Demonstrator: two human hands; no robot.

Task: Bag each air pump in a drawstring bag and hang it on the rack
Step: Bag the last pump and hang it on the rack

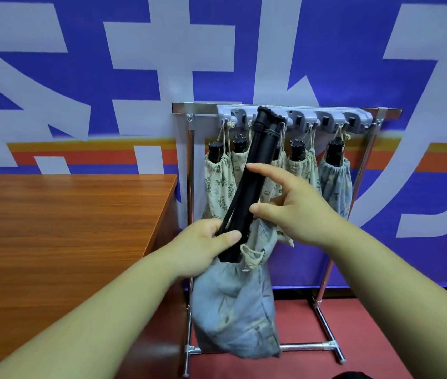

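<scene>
The left hand (203, 247) grips the black air pump (252, 173) low on its shaft, at the mouth of the blue drawstring bag (233, 310) — likely to keep the opening around it. The right hand (298, 206) rests straight fingers (260, 169) on the shaft higher up, probably steadying it; most of the pump is outside the bag.

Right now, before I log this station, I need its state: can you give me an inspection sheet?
Surface: wooden table at left.
Job's things: air pump, lower end in blue bag; bagged pumps hang on rack.
Clutter: nothing seen.
Grips: left grip holds air pump and bag mouth; right grip touches air pump, fingers fairly straight.
Cables: nothing seen.
Surroundings: blue banner wall, red floor.
</scene>
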